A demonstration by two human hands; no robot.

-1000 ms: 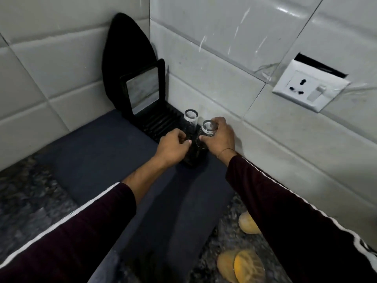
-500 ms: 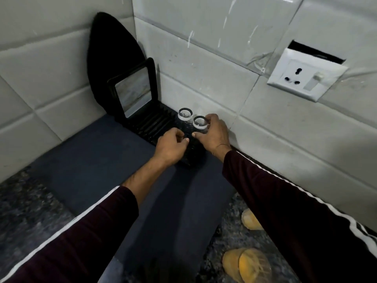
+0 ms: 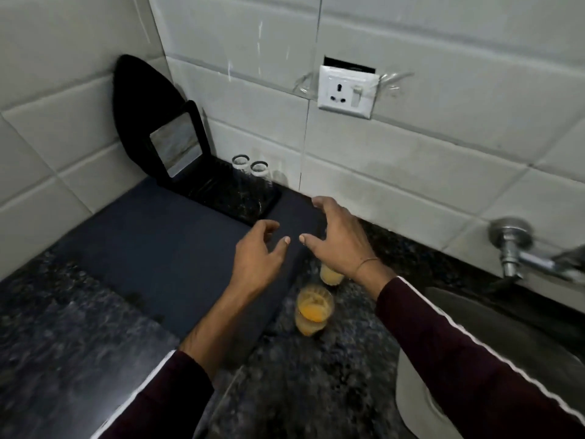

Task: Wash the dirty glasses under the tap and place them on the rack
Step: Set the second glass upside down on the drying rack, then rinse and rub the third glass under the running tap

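My fingers (image 3: 286,240) are spread and loosely curved on both sides, holding nothing: my left hand (image 3: 256,261) hovers over the near right part of the dark mat (image 3: 152,245), and my right hand (image 3: 338,239) hangs just beside it, thumb tip close to my left thumb, with no glass in either. As I judge it, the job is about half done. Two clear glasses (image 3: 250,172) stand upside down, side by side, on the black rack (image 3: 221,191) at the far end of the mat, close against the tiled wall, so those look washed and parked. Two dirty glasses (image 3: 313,310) with orange dregs wait on the speckled tabletop (image 3: 316,375) near me, just right of the mat; the farther one is partly hidden under my right wrist, so I can't be sure how much is left in it. The tap (image 3: 519,255) sticks out of the wall at the far right, above the sink (image 3: 506,327). What remains, I reckon, is to pick up the orange-stained pair, rinse them under that tap and set them beside the clean ones.
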